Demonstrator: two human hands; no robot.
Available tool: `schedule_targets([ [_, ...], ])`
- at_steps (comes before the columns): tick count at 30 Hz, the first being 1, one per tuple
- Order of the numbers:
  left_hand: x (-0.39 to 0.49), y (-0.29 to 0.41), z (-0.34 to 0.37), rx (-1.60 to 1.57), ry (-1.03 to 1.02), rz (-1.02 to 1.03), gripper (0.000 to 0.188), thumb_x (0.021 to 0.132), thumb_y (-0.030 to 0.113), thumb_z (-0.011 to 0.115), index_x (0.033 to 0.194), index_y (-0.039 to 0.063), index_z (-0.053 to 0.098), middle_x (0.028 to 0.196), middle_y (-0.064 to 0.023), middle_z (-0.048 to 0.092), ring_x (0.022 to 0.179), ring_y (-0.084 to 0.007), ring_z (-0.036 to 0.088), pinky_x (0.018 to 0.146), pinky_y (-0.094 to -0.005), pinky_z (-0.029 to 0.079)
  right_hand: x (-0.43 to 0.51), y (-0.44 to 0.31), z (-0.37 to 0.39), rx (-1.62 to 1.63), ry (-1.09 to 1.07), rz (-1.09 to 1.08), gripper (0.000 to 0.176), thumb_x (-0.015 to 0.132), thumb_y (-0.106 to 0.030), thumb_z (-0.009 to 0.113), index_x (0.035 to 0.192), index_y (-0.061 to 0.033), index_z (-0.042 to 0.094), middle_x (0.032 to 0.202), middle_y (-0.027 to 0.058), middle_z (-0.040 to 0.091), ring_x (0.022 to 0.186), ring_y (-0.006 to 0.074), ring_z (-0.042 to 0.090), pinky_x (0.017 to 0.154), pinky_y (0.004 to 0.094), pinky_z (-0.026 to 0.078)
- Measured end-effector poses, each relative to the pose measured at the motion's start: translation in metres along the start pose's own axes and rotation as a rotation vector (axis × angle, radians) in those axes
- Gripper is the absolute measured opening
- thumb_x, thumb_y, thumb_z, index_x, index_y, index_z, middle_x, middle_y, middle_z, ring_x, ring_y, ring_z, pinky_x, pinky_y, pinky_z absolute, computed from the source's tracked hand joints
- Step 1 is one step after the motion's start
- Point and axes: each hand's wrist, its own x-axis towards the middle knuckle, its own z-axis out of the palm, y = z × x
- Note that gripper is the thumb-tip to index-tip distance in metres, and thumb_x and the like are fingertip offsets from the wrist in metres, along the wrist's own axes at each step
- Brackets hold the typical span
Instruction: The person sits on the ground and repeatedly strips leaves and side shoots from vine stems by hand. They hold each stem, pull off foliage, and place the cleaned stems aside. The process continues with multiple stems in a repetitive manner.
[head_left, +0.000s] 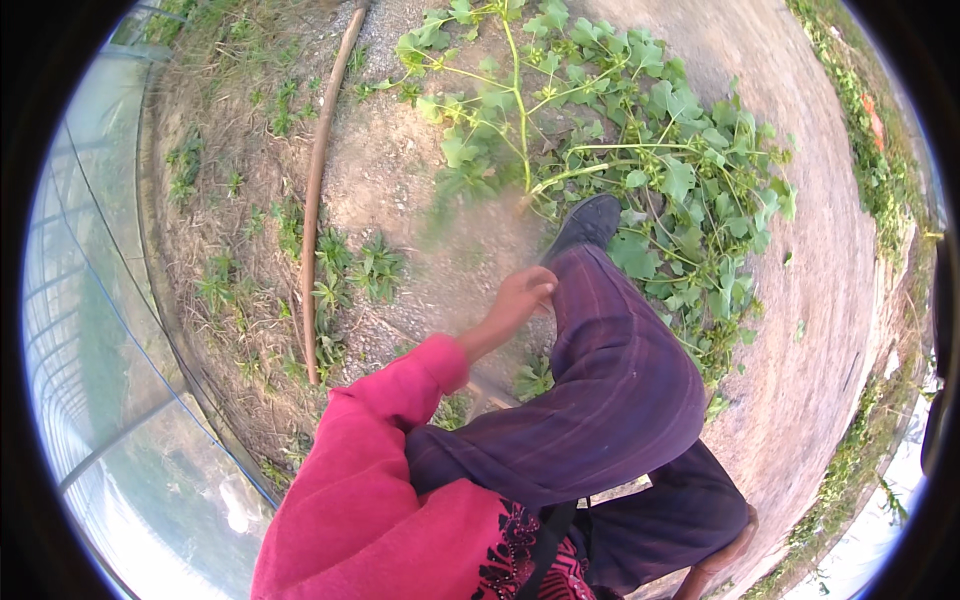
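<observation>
My left hand (527, 291), below a pink sleeve, hangs beside the shin of my dark plaid trousers (630, 337); its fingers are curled and slightly blurred, and whether anything is in them is unclear. My right hand (739, 541) is partly seen against my other knee at the lower right, its fingers mostly hidden. One dark shoe (589, 223) shows beyond the trouser cuff. Around and beyond it spreads a large leafy weed (679, 180) with lobed leaves and thick green stems (519, 97), which come together near the shoe's toe.
A long wooden pole (321, 180) lies on the ground at the left. Small leafy weeds (377, 266) grow beside it. Further left stands a greenhouse wall of clear film (97, 300) with a blue cord. A bare dirt path (810, 262) runs along the right, edged by greenery.
</observation>
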Motion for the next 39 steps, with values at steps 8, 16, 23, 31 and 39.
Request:
schedule_targets([
  [8,0.011,-0.019,-0.072,-0.109,0.451,0.058,0.028,0.085,0.0,0.055,0.113,-0.003,0.057,0.094,-0.0097,0.062,0.075,-0.0181,0.064,0.063,-0.0306,0.055,0.001,-0.001,0.002,-0.002,0.013,-0.003,0.058,0.095,-0.042,0.032,0.113,0.008,0.055,0.111,0.02,0.056,0.106,0.0307,0.052,0.096,0.0426,0.037],
  [16,-0.013,-0.041,-0.173,0.154,0.727,-0.209,0.025,0.086,0.006,0.056,0.11,0.0,0.059,0.075,-0.0045,0.063,0.056,-0.0114,0.059,0.046,-0.0232,0.047,0.001,-0.012,0.007,-0.034,0.004,-0.007,0.059,0.095,-0.043,0.032,0.112,0.0081,0.056,0.109,0.0201,0.057,0.105,0.0308,0.052,0.095,0.0428,0.037],
  [23,0.009,-0.014,-0.074,0.382,0.373,0.199,0.04,0.093,0.023,0.052,0.125,-0.001,0.056,0.123,-0.0178,0.06,0.115,-0.0256,0.056,0.097,-0.0342,0.041,0.002,-0.012,0.008,0.015,0.026,0.068,0.06,0.095,-0.045,0.032,0.113,0.0079,0.055,0.109,0.0189,0.056,0.106,0.0298,0.052,0.096,0.0415,0.037],
  [31,0.05,0.05,0.029,0.377,-0.143,0.293,0.045,0.093,0.028,0.051,0.131,0.003,0.051,0.132,-0.0172,0.054,0.125,-0.0289,0.048,0.106,-0.0365,0.034,0.006,-0.014,0.005,-0.071,0.0,0.042,0.057,0.096,-0.041,0.032,0.115,0.0078,0.055,0.112,0.0192,0.056,0.11,0.0303,0.05,0.1,0.0414,0.034],
  [39,0.17,0.029,-0.014,1.186,0.231,0.423,0.051,0.079,0.008,0.056,0.128,-0.001,0.046,0.113,-0.0237,0.056,0.104,-0.0404,0.054,0.094,-0.0445,0.043,0.009,-0.028,0.009,-0.032,0.004,0.104,0.055,0.095,-0.038,0.031,0.115,0.0077,0.055,0.114,0.0193,0.056,0.111,0.0304,0.05,0.101,0.0414,0.034],
])
